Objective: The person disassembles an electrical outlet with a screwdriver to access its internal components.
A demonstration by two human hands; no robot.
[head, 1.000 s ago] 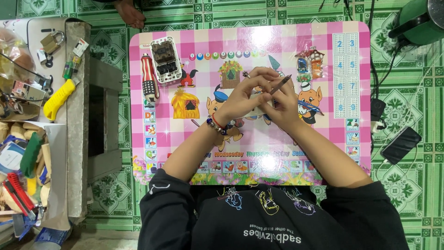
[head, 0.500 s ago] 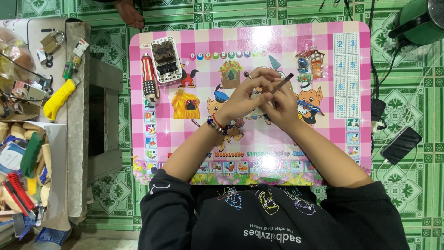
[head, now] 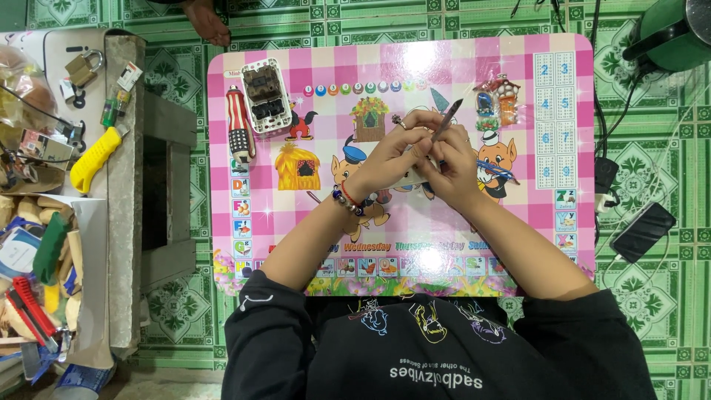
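Note:
Both my hands meet over the middle of a pink checked children's table. My left hand, with a bead bracelet at the wrist, pinches a small white part that is mostly hidden under the fingers. My right hand presses against it and holds a thin dark tool that sticks up and away from me. A white switch plate with dark rockers and a red-and-white striped handle lie at the table's far left. A small clear bag of parts lies beyond my right hand.
Another person's foot rests on the green tiled floor beyond the table. A green kettle, a plug adapter and a black phone are at the right. At the left, a bench holds a yellow-handled tool, a padlock and a red cutter.
The thin tool in my right hand has tipped slightly more upright. Both hands stay together at the same spot.

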